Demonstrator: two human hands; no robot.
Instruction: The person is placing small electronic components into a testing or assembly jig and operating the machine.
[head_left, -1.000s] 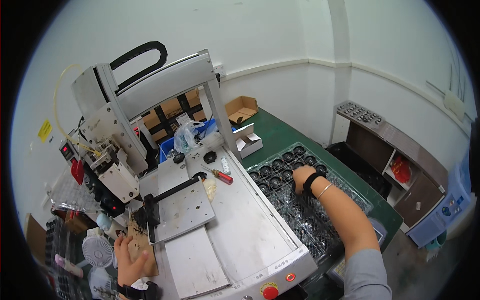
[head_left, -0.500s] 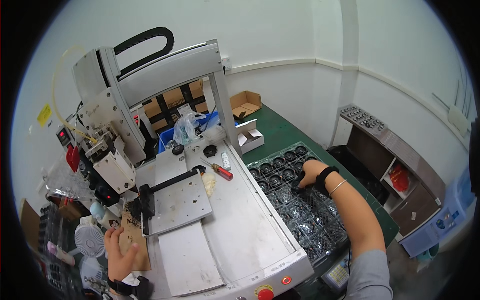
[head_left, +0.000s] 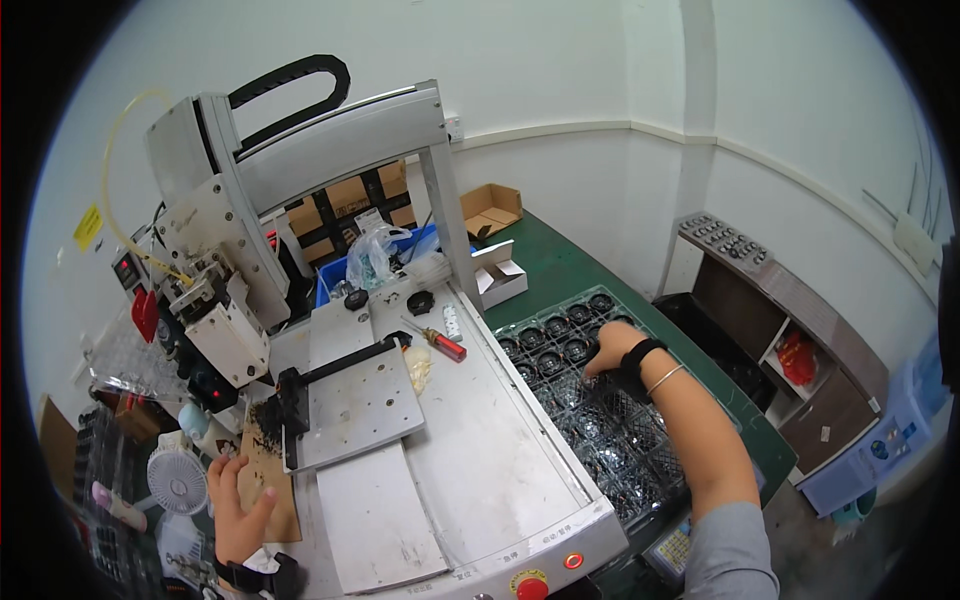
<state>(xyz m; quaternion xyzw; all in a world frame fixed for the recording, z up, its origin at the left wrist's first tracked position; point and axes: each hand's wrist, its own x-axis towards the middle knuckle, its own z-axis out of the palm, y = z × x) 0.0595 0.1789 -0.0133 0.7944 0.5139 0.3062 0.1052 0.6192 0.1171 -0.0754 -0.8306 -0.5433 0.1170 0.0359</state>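
Observation:
My right hand (head_left: 615, 352) reaches over a clear plastic tray (head_left: 560, 425) on the green table. Its fingers are bent downward and closed among the tray's pockets; the hand hides what they hold, if anything. Round black parts (head_left: 557, 326) sit in the far rows of pockets. At the lower left, my left hand (head_left: 240, 510) is open with fingers apart, holding nothing, beside a brown board (head_left: 285, 505) scattered with black scraps. Between my hands stands a bench machine with a flat metal plate (head_left: 365, 405) that carries a black bar.
A red-handled screwdriver (head_left: 445, 345) lies on the machine bed near a round black piece (head_left: 420, 301). The machine's gantry (head_left: 340, 130) rises over the bed. A red button (head_left: 530, 587) is on its front. A white fan (head_left: 178, 482) stands left; a small white box (head_left: 500, 280) sits behind the tray.
My right hand has shifted slightly left within the tray, its forearm moving left too. A black part seen at its fingertips earlier is now hidden. My left hand stays in place.

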